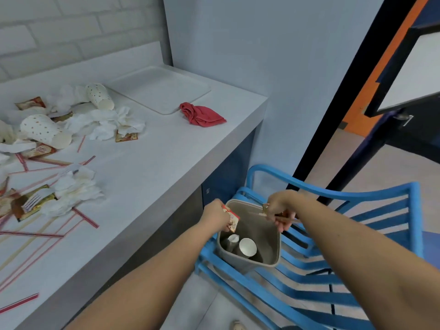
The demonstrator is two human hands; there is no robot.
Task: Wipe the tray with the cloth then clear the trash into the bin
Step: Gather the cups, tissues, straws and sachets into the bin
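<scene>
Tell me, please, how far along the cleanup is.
The tray lies bare, the cloth dropped beside it: wiping looks done. Two cups are in the bin. The left hand holds a packet and the right hand thin sticks over it. Dotted cups, napkins, straws and packets litter the counter.

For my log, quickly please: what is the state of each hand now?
Left hand: holds a sachet above the bin.
Right hand: pinches thin tan sticks above the bin.
</scene>
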